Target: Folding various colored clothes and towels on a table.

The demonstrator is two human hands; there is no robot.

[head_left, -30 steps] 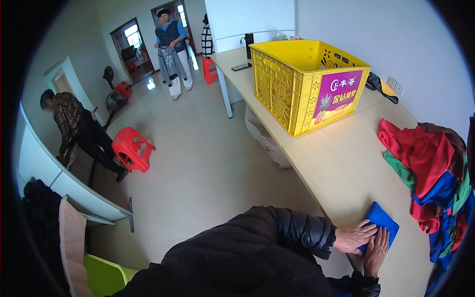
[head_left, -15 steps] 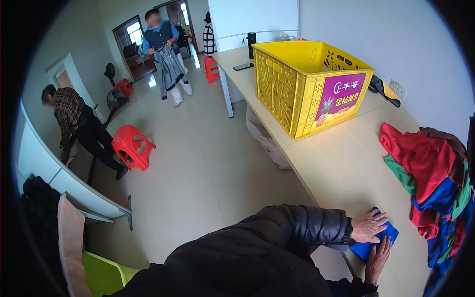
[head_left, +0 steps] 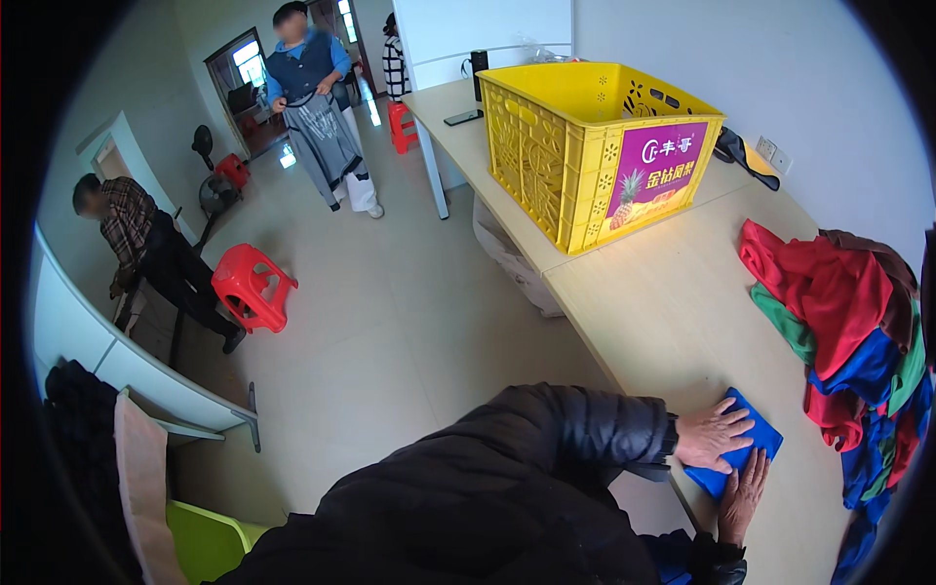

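L hand (head_left: 713, 439) lies flat on the folded blue cloth (head_left: 766, 432), fingers slightly apart; R hand (head_left: 741, 502) rests on its near side, fingers straight & close tog. Cloth's on the surface (head_left: 663, 302) nr its left edge, w/ a multicoloured fabric pile (head_left: 829, 302) to the right (yellow crate's (head_left: 531, 161) farther back).
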